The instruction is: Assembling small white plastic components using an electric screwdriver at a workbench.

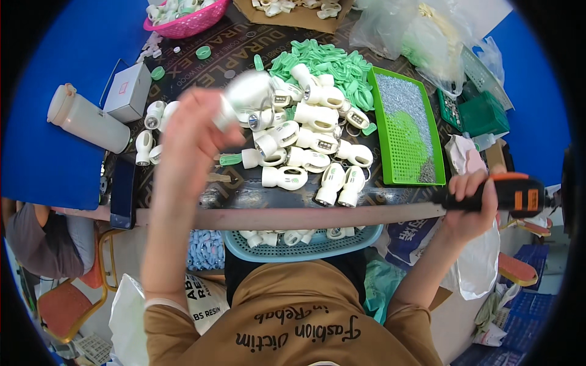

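Observation:
My left hand, smeared by motion, is raised over the left part of the table. Its fingers grip a small white flashlight, blurred as well. My right hand is wrapped round a black and orange electric screwdriver past the table's front right edge; the tool lies roughly level, pointing sideways. Between the hands spreads a heap of white flashlights, some with wire handles or green panels. Behind it lies a pile of green plastic pieces. A green tray of small metal screws stands to the right.
A blue basket of white parts rests on my lap. On the left are a bottle, a white box and a phone. A pink basket and a cardboard box stand at the back. Another person sits at left.

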Demonstrator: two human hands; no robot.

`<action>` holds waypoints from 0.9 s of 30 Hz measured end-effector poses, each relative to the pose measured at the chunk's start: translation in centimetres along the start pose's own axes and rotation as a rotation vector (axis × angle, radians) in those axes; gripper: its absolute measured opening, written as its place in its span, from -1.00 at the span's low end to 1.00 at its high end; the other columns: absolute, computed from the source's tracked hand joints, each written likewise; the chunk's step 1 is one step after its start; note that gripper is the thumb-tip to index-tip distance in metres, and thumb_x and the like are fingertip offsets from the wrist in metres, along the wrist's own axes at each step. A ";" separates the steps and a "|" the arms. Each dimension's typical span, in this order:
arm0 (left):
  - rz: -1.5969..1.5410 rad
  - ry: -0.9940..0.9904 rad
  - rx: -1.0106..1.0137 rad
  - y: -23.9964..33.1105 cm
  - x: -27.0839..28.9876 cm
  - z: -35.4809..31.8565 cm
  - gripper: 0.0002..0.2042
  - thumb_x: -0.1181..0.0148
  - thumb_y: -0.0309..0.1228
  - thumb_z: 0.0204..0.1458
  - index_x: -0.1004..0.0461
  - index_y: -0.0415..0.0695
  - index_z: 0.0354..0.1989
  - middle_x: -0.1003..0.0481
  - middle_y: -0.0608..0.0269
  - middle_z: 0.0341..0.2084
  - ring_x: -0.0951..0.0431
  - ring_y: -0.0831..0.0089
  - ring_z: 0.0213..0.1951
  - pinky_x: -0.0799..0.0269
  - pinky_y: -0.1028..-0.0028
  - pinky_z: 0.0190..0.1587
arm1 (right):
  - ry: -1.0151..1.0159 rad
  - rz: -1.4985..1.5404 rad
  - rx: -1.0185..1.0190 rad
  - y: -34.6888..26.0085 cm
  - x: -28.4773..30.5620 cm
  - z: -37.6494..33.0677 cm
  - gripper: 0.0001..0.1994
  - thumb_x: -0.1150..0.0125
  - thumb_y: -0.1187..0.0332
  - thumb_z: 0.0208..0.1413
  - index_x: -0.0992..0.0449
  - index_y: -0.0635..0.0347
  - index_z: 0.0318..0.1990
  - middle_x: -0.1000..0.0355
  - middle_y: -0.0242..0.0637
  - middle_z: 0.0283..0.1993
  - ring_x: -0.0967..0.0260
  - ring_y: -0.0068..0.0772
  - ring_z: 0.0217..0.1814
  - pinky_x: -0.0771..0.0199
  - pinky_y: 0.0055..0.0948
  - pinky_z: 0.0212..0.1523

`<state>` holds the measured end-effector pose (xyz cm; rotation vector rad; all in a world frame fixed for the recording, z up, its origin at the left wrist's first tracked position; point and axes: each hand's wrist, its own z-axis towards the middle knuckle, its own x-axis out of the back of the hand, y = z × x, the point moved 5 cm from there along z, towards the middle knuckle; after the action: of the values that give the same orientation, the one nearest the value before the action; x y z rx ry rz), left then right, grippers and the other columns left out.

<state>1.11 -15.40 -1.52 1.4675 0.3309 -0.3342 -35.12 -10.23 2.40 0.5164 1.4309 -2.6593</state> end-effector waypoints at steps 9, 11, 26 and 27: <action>-0.459 -0.211 0.384 -8.4 -6.0 -7.5 -0.60 -0.11 -0.67 -0.14 -0.15 -0.18 -0.10 -0.24 0.11 -0.05 -0.37 0.28 -0.05 -0.32 0.29 0.05 | 0.163 -0.022 0.151 5.7 2.0 7.7 -0.79 -0.07 0.61 -0.10 -0.26 0.30 -0.27 -0.23 -0.27 -0.66 -0.22 -0.43 -0.70 -0.27 -0.47 -0.64; -0.351 -0.294 0.381 -8.6 -6.3 -7.6 -0.44 -0.15 -0.64 -0.15 -0.08 -0.19 0.07 -0.23 0.17 -0.04 -0.37 0.33 -0.05 -0.30 0.36 0.05 | 0.155 -0.037 0.145 6.4 2.0 8.1 -0.79 -0.08 0.61 -0.11 -0.26 0.30 -0.27 -0.23 -0.27 -0.65 -0.22 -0.42 -0.69 -0.28 -0.47 -0.64; -0.363 -0.288 0.473 -10.2 -7.9 -7.0 -0.66 0.03 -0.42 0.06 -0.12 -0.20 0.00 -0.36 0.20 -0.39 -0.40 0.53 -0.50 -0.37 0.54 -0.48 | 0.103 -0.040 0.118 7.7 2.1 8.6 -0.83 -0.08 0.61 -0.10 -0.26 0.31 -0.33 -0.22 -0.26 -0.63 -0.20 -0.45 -0.67 -0.28 -0.46 -0.64; -0.406 -0.275 0.483 -10.2 -7.9 -6.9 -0.66 0.04 -0.44 0.06 -0.12 -0.20 0.01 -0.36 0.19 -0.39 -0.41 0.52 -0.50 -0.37 0.54 -0.50 | 0.106 -0.047 0.119 7.7 2.1 8.6 -0.84 -0.07 0.61 -0.10 -0.26 0.31 -0.33 -0.21 -0.26 -0.64 -0.20 -0.45 -0.67 -0.27 -0.46 -0.64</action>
<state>-10.43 -9.09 -8.00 1.7932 0.3385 -0.9874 -37.55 -21.45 0.00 0.6510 1.3322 -2.8067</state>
